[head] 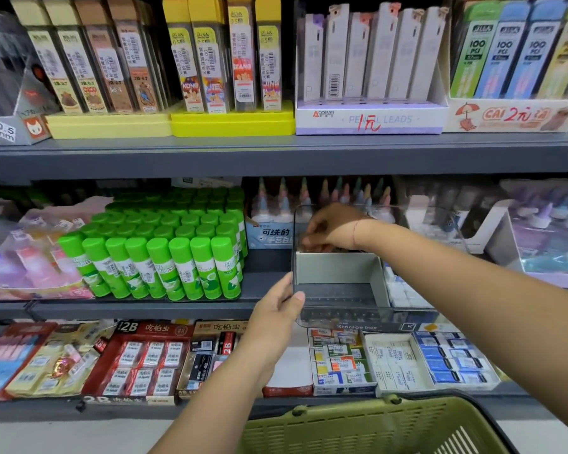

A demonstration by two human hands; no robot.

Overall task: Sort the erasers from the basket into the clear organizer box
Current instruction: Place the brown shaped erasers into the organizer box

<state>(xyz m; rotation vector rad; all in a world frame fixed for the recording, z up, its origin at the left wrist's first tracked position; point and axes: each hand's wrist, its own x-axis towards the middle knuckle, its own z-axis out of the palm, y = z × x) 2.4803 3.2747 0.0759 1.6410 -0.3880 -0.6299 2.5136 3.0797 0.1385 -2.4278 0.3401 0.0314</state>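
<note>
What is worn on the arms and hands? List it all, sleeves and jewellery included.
The left hand and right hand wear no gloves, and no rings or watch show. No sleeve shows on either forearm as far as the frame reaches. The only item is a thin red thread around the right wrist.

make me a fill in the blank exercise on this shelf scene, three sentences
1. The left hand grips the clear organizer box at its front ____ corner.
2. The right hand reaches into the box's ____ part, behind the divider.
3. The glue sticks left of the box have ____ caps.

Missing words: left; rear; green
</note>
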